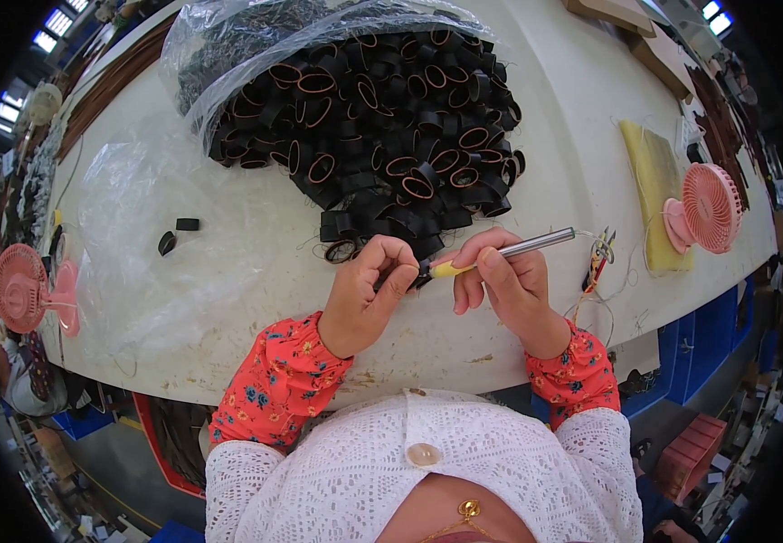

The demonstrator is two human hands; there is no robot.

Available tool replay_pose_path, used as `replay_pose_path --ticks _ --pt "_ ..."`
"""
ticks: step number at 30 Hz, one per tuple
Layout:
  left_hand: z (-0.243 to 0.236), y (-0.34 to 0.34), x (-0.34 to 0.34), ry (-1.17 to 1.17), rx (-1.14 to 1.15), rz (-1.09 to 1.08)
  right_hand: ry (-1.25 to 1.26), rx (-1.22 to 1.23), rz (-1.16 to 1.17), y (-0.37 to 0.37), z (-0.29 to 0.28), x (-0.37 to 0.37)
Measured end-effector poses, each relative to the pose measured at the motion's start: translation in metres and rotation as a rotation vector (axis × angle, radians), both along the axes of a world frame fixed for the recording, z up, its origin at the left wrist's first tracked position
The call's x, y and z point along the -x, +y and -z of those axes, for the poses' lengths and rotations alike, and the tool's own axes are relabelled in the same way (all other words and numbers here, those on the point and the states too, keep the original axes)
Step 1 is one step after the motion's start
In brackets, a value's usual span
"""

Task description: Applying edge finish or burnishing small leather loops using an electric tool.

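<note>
Grip of the left hand [364, 294] pinches a small black piece [422, 275] over the counter [427, 353], nearer the person than the pile of black loops [409, 118]; the right hand [516, 288] pinches a silver-and-yellow tool [538, 242], its yellow end pointing at that piece.

Watching remotely, I see a pink left fan [20, 288] and a pink right fan [713, 208], which partly overlaps a yellow pad [655, 185]. Brown strips [120, 80] lie upper left, cardboard boxes [663, 65] sit upper right, and a red crate [692, 457] stands lower right, off the table [581, 118].
</note>
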State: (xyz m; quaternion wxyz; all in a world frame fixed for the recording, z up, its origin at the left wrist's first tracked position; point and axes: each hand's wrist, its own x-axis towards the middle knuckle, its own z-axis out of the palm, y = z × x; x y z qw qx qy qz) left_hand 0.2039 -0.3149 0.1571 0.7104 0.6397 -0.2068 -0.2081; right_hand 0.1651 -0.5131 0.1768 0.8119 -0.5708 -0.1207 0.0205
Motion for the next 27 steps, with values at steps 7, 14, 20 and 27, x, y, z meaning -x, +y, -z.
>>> replay_pose_path --ticks 7,14,20,27 --pt "-0.001 0.0 0.0 0.008 0.037 -0.028 -0.119 -0.045 0.081 0.004 0.004 -0.003" --pt "-0.003 0.0 0.0 0.061 0.052 -0.036 -0.457 0.686 0.179 0.005 -0.001 -0.013" --pt "-0.007 0.001 -0.002 0.093 0.062 -0.024 -0.524 0.626 0.319 -0.002 0.001 -0.013" --pt "-0.001 0.005 -0.009 -0.156 -0.031 -0.035 -0.637 0.639 0.282 0.0 -0.002 -0.011"
